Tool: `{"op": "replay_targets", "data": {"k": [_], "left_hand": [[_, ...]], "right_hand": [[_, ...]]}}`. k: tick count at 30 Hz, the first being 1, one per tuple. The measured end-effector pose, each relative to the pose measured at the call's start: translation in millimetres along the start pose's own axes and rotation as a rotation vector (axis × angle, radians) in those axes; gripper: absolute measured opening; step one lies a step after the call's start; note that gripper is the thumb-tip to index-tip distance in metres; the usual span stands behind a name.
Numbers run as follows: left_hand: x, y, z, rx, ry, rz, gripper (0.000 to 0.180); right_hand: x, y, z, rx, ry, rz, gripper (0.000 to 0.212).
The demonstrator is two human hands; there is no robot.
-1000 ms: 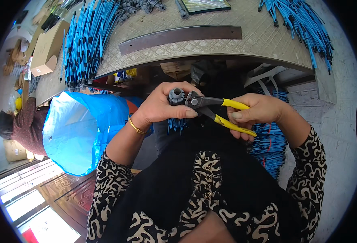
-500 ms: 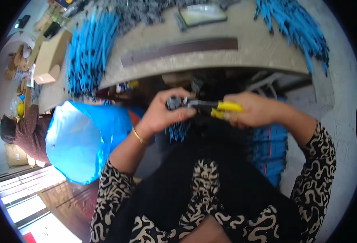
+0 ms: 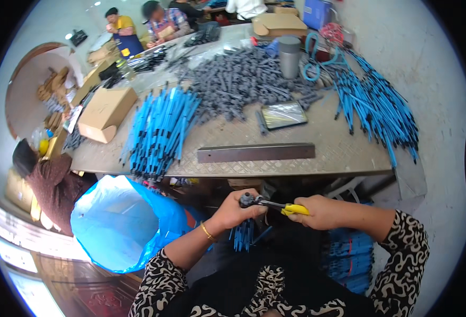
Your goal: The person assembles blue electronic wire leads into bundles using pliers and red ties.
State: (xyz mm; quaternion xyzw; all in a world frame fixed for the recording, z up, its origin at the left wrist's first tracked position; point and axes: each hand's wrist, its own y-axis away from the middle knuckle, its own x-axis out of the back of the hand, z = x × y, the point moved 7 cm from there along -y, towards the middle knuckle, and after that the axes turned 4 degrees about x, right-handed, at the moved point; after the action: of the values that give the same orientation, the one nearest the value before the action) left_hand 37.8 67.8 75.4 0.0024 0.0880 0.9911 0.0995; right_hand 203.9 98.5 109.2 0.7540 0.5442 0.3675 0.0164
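My left hand [image 3: 226, 213] is closed round a grey plastic piece [image 3: 247, 200] with a rounded end, in front of the table edge. Yellow-handled pliers [image 3: 296, 210] are gripped in my right hand [image 3: 321, 211]. Their metal jaws reach left to the grey piece; whether they bite on it is too small to tell. Below my left hand, thin blue rods [image 3: 242, 239] hang downward. My fingers hide where their upper ends go, so I cannot tell if they join the grey piece.
On the table [image 3: 344, 161] lie a dark metal bar [image 3: 256, 152], a phone-like flat item [image 3: 284, 115], a heap of grey parts [image 3: 233, 79] and blue rod piles [image 3: 161, 129]. A grey tumbler [image 3: 289, 58] stands behind. At left are an open blue bag [image 3: 119, 227] and a co-worker [image 3: 56, 182].
The view has tilted up, so more of the tabletop and people at the far end show. My hands appear lower in the picture, still holding the grey piece and the pliers.
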Motion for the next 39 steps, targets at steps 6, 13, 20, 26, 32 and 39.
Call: {"op": "replay_targets", "data": {"k": [6,13,20,26,32,39], "left_hand": [[8,14,-14,-0.001,-0.042,0.075,0.013],[42,-18,-48,-0.113,0.063,0.024,0.049],[51,-28,-74,-0.210,0.288,-0.075,0.094],[45,-27,-74,-0.196,0.247,-0.074,0.097],[44,-26,-73,-0.229,0.233,-0.029,0.089],[41,-26,-66,-0.245,0.245,-0.015,0.070]], "right_hand": [[-5,-2,-20,-0.089,0.229,0.036,0.034],[-12,-51,2,0.375,0.460,0.415,0.028],[-30,-78,32,0.096,-0.216,0.025,0.034],[-34,-77,36,0.123,-0.287,-0.011,0.037],[-27,-69,32,0.139,-0.114,0.039,0.035],[-23,-67,34,0.166,0.128,0.158,0.026]]}}
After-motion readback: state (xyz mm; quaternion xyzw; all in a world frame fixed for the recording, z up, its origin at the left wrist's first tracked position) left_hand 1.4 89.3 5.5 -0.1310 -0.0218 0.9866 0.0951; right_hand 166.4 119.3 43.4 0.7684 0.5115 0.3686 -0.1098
